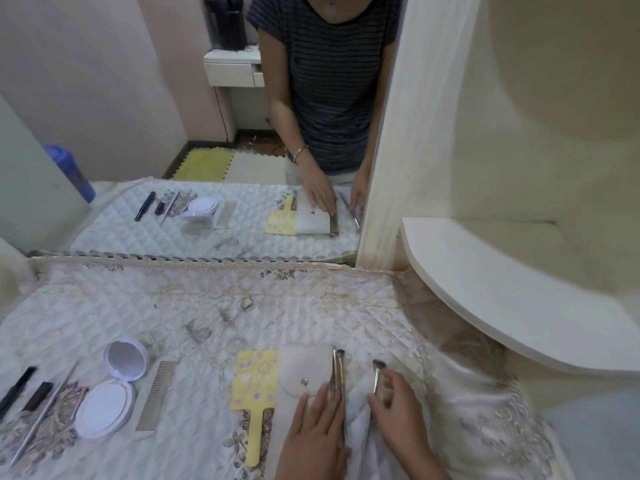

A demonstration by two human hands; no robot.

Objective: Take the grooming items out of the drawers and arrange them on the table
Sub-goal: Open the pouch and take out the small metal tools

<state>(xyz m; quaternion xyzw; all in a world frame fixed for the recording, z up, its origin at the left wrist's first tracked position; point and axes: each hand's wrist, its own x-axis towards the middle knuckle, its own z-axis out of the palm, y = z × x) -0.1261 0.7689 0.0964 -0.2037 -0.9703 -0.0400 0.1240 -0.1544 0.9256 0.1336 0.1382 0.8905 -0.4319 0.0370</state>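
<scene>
Nearest, the left hand [317,427] lies flat with fingers straight over the right edge of the white pouch [301,372]. Its fingertips press on a pair of brushes [337,370] lying side by side just right of the pouch. Further right of the pouch, the right hand [398,403] has its fingers curled and pinches the handle of a single brush [376,375] just over the quilted cloth [207,306].

The risk, I judge, sits here. The cloth right of the pouch is rumpled and glossy, so a round handle set on a fold could roll away from the pair or toward the table edge. A nudge from the left fingers could also skew the pair.

A yellow paddle-shaped item [254,382] touches the pouch's left side. Well left of the pouch lie a comb [157,396], an open compact [104,408], two black tubes [19,388] and a thin metal stick [45,413]. Beyond the pouch stands the wall mirror [138,116]. No drawer is in view.
</scene>
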